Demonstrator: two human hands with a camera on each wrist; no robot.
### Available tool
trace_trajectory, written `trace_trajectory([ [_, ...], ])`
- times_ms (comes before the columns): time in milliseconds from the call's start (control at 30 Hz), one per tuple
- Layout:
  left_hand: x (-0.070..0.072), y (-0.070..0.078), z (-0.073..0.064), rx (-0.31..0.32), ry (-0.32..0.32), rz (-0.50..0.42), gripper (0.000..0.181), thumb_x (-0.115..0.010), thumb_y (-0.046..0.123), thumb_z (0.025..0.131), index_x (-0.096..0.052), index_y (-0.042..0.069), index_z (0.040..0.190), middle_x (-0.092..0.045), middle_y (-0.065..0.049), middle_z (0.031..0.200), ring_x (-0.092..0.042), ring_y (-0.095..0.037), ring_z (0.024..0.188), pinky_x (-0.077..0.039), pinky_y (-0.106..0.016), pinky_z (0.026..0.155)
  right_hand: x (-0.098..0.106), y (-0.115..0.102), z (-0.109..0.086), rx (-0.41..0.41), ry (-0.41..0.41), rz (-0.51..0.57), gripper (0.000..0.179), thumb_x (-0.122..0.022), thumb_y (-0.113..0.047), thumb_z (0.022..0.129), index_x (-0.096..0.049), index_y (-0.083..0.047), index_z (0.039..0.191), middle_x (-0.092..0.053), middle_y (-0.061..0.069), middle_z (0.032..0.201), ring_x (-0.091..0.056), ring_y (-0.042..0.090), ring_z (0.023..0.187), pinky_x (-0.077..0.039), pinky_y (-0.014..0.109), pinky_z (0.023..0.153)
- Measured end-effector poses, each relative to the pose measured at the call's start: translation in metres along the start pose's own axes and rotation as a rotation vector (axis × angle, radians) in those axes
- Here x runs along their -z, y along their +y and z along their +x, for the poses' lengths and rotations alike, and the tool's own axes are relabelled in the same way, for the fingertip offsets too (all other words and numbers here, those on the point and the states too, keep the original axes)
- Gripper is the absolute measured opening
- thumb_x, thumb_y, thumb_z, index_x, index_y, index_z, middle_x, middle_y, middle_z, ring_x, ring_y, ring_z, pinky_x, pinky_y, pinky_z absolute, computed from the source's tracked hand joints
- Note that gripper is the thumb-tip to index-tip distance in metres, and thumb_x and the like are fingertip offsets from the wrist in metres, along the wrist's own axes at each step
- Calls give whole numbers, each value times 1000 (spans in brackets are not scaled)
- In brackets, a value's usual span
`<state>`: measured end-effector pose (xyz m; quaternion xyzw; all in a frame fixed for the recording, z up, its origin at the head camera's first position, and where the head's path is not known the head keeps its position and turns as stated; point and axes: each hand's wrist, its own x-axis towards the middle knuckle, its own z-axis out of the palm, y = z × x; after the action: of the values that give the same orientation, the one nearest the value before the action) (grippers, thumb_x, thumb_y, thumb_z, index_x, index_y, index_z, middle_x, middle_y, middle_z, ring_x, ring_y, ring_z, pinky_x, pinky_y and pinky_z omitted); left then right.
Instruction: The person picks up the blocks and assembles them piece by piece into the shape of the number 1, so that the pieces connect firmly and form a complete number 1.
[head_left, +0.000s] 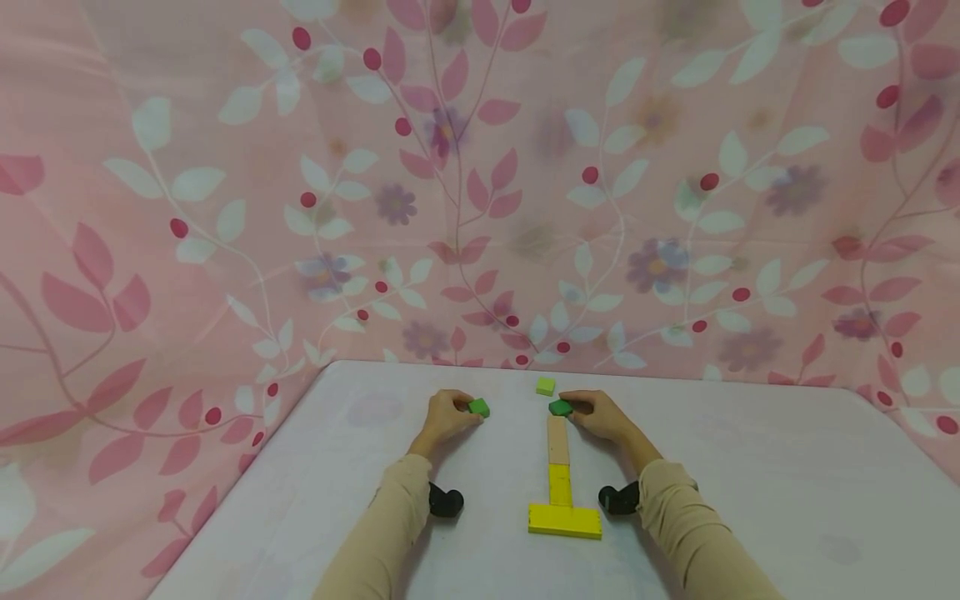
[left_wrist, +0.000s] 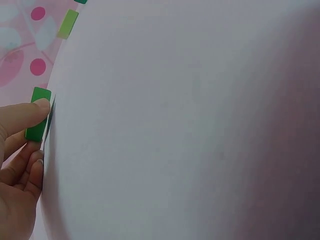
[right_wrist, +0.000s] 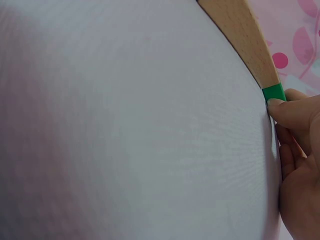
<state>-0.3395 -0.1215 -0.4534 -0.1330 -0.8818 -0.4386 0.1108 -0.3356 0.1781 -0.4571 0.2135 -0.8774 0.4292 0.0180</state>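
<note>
My left hand (head_left: 448,414) pinches a green block (head_left: 478,407) between thumb and fingers. In the left wrist view that green block (left_wrist: 39,114) is a flat slab close over the white surface. On the other side, my right hand (head_left: 600,412) pinches a darker green block (head_left: 560,407) at the far end of a plain wooden block (head_left: 558,440). From the right wrist, the dark green block (right_wrist: 273,93) sits right at the wooden block's end. Toward me the line continues with a yellow block (head_left: 560,485) and a wide yellow block (head_left: 565,521) lying crosswise.
A light green block (head_left: 545,386) lies alone just beyond the dark green one, near the far edge of the white-covered table (head_left: 787,483). Behind the table hangs a pink floral cloth (head_left: 525,208). Black wrist cameras (head_left: 447,502) sit low at both wrists.
</note>
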Motion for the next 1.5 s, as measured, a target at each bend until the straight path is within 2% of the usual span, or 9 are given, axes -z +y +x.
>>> trace_trajectory([
  [500, -13, 9, 3, 12, -26, -22, 30, -81, 5, 67, -70, -7, 91, -66, -13, 80, -56, -18, 74, -50, -29, 68, 0, 2, 0, 11, 11, -3, 37, -57, 2, 85, -59, 4, 122, -56, 23, 126, -50, 40, 117, -35, 55, 102],
  [667, -18, 13, 3, 15, -40, -25, 29, -81, 6, 68, -70, -7, 91, -66, -12, 81, -55, -17, 74, -49, -27, 68, -1, 3, 1, -35, 11, 16, 37, -58, 2, 86, -60, 2, 123, -55, 22, 127, -49, 39, 119, -35, 53, 103],
  [900, -26, 19, 4, -11, -47, -23, 28, -81, 6, 68, -70, -7, 90, -65, -12, 80, -54, -16, 73, -48, -26, 67, -1, 1, 1, -44, 8, 7, 37, -58, 2, 86, -59, 2, 123, -55, 22, 128, -49, 38, 119, -34, 53, 103],
  [1333, -40, 29, 8, 8, -68, -28, 27, -81, 6, 69, -70, -6, 91, -65, -12, 82, -53, -16, 75, -48, -27, 67, -1, 4, 1, -42, 7, -2, 38, -58, 3, 86, -58, 2, 124, -54, 21, 129, -45, 39, 123, -28, 56, 106],
  [1500, -43, 34, 7, 35, -84, -24, 28, -81, 7, 70, -70, -5, 94, -64, -10, 84, -52, -16, 76, -48, -27, 68, -1, 3, 1, -40, 7, 4, 38, -57, 3, 87, -58, 3, 125, -54, 22, 129, -46, 39, 122, -30, 54, 105],
])
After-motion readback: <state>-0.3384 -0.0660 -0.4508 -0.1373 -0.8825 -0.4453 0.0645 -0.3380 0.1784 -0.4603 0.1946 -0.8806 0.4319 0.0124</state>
